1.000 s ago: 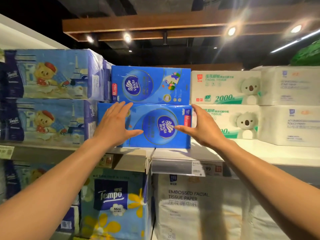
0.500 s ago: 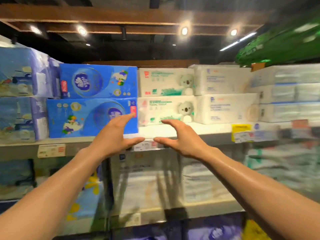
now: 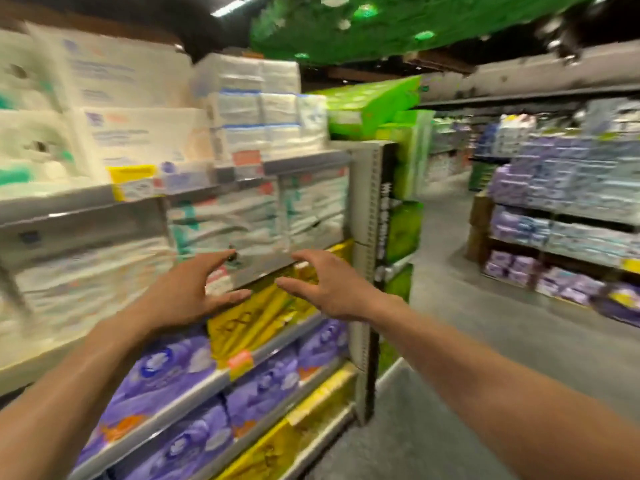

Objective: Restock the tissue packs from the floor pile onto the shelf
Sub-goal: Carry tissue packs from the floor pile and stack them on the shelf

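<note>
Aisle floor [image 3: 485, 341] appears; left hand [image 3: 187, 296], right hand [image 3: 334, 289] empty.

Grey shelf [image 3: 308, 163], white tissue packs [image 3: 145, 136] stacked on it, blurred

Blurry sweep down a store aisle here: a smooth grey concrete floor [image 3: 485, 358] runs off on the right, past a pale perforated metal upright post [image 3: 367, 220]. Across the aisle stands a long rack of grey metal shelves [image 3: 568, 218]. Overhead, a dark ceiling [image 3: 207, 32] carries a bright green mesh-like canopy [image 3: 415, 22] and one white strip light [image 3: 225, 10].
</note>
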Motion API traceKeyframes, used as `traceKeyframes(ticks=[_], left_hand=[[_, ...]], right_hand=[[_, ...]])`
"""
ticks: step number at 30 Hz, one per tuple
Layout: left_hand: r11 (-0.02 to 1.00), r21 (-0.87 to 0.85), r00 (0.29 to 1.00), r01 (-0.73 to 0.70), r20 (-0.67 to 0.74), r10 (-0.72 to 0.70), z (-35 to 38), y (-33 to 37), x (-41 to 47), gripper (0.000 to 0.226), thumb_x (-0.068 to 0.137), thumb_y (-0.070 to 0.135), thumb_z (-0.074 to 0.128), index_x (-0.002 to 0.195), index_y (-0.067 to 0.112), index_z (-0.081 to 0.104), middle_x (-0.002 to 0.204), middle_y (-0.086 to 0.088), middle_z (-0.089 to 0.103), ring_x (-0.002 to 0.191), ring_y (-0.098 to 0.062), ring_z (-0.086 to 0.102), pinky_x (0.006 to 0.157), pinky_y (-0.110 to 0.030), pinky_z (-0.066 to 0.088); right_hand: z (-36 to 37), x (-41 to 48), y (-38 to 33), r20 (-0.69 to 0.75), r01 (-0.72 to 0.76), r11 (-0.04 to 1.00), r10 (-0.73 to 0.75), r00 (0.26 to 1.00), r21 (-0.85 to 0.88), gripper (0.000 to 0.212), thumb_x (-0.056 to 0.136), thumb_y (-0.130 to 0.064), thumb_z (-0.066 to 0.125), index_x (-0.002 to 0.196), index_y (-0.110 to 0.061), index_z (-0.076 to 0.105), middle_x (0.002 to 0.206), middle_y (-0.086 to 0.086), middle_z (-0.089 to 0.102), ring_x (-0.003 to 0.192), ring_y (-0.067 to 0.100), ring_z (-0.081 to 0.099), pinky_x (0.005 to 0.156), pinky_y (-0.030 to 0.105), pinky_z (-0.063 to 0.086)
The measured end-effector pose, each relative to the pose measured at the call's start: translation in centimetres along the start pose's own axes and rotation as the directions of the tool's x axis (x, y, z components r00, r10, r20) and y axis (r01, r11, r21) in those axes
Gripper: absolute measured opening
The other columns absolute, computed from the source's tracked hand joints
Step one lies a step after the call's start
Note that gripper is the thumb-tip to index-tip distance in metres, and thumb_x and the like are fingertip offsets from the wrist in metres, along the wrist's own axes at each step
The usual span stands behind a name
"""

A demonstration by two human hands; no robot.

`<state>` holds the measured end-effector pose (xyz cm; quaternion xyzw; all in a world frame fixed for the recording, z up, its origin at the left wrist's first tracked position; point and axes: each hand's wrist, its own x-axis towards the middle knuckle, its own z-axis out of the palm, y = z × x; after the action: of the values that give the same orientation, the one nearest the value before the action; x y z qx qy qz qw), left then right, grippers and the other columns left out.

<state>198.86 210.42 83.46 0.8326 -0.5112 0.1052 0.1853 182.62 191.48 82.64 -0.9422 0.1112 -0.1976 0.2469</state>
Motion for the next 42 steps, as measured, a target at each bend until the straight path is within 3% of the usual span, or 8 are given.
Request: traceKeyframes(ticks=[5, 8, 18, 24, 30, 35, 38, 42], left_hand=[[0.972, -0.145, 0.975, -0.183, 0.1, 0.199, 10.5, 12.6, 6.7, 0.117, 0.059, 0.099, 0.032, 0.145, 0.021, 0.047, 0.146, -0.002, 0.052, 0.132, -0.019, 0.051, 0.108, -0.025, 0.033], [0.941, -0.206, 0.935, -0.267, 0.18, 0.305, 17.1, 19.1, 10.1, 0.122, 0.057, 0.103, 0.026, 0.145, 0.021, 0.047, 0.143, -0.005, 0.055, 0.129, -0.02, 0.052, 0.108, -0.025, 0.034], [0.806, -0.372, 0.761, -0.46, 0.303, 0.574, 34.4, 40.1, 25.5, 0.116, 0.055, 0.1, 0.03, 0.15, 0.034, 0.035, 0.152, 0.004, 0.044, 0.137, -0.018, 0.043, 0.115, -0.035, 0.035], [0.621, -0.473, 0.556, -0.626, 0.289, 0.78, 41.6, 55.3, 37.7, 0.092, 0.074, 0.074, 0.054, 0.152, 0.03, 0.034, 0.155, 0.003, 0.041, 0.139, -0.018, 0.041, 0.112, -0.034, 0.034], [0.421, -0.559, 0.314, -0.715, 0.281, 0.907, 48.9, 71.4, 44.6, 0.115, 0.06, 0.1, 0.028, 0.151, 0.03, 0.035, 0.154, 0.004, 0.042, 0.139, -0.016, 0.041, 0.113, -0.032, 0.033], [0.309, -0.614, 0.172, -0.726, 0.273, 0.946, 55.9, 84.8, 48.1, 0.093, 0.076, 0.081, 0.048, 0.153, 0.032, 0.03, 0.156, 0.006, 0.038, 0.141, -0.014, 0.038, 0.114, -0.031, 0.032], [0.279, -0.619, 0.129, -0.734, 0.277, 0.952, 60.3, 93.0, 50.4, 0.088, 0.079, 0.078, 0.051, 0.153, 0.034, 0.029, 0.156, 0.008, 0.037, 0.14, -0.012, 0.039, 0.113, -0.03, 0.033], [0.293, -0.629, 0.124, -0.72, 0.298, 0.946, 64.0, 103.5, 55.4, 0.088, 0.081, 0.076, 0.052, 0.153, 0.032, 0.029, 0.156, 0.008, 0.037, 0.14, -0.012, 0.039, 0.113, -0.029, 0.032]], right_hand=[[-7.1, -9.4, 11.8, -0.096, -0.223, 0.973, 0.217, 0.971, -0.061, 0.068, 0.095, -0.049, 0.063, 0.149, -0.012, 0.044, 0.154, 0.007, 0.046, 0.141, 0.019, 0.041, 0.111, 0.021, 0.027], [-10.6, -14.1, 18.2, -0.149, -0.363, 0.927, 0.347, 0.926, -0.098, 0.067, 0.095, -0.052, 0.06, 0.149, -0.014, 0.045, 0.154, 0.007, 0.046, 0.141, 0.021, 0.041, 0.112, 0.026, 0.029], [-19.8, -24.5, 40.2, -0.227, -0.773, 0.63, 0.745, 0.628, -0.074, 0.073, 0.095, -0.061, 0.054, 0.154, -0.023, 0.035, 0.158, 0.003, 0.038, 0.144, 0.024, 0.036, 0.117, 0.041, 0.033], [-27.7, -28.6, 52.2, -0.372, -0.906, 0.423, 0.845, 0.384, 0.027, 0.073, 0.093, -0.065, 0.053, 0.151, -0.021, 0.041, 0.156, 0.002, 0.042, 0.141, 0.021, 0.041, 0.115, 0.041, 0.036], [-34.4, -36.0, 61.3, -0.468, -0.957, 0.21, 0.878, 0.095, 0.2, 0.068, 0.094, -0.062, 0.053, 0.147, -0.021, 0.045, 0.151, 0.002, 0.047, 0.137, 0.02, 0.044, 0.11, 0.035, 0.038], [-39.9, -43.4, 70.0, -0.518, -0.955, 0.078, 0.851, -0.086, 0.287, 0.069, 0.093, -0.066, 0.049, 0.144, -0.019, 0.05, 0.148, 0.003, 0.051, 0.134, 0.02, 0.048, 0.108, 0.034, 0.039], [-44.5, -47.2, 76.7, -0.535, -0.936, 0.059, 0.833, -0.145, 0.346, 0.081, 0.088, -0.075, 0.042, 0.144, -0.018, 0.049, 0.146, 0.003, 0.052, 0.132, 0.021, 0.05, 0.106, 0.035, 0.042], [-52.7, -50.5, 86.2, -0.527, -0.925, 0.061, 0.835, -0.159, 0.376, 0.076, 0.091, -0.071, 0.044, 0.146, -0.017, 0.048, 0.148, 0.002, 0.052, 0.132, 0.02, 0.05, 0.106, 0.035, 0.042]])
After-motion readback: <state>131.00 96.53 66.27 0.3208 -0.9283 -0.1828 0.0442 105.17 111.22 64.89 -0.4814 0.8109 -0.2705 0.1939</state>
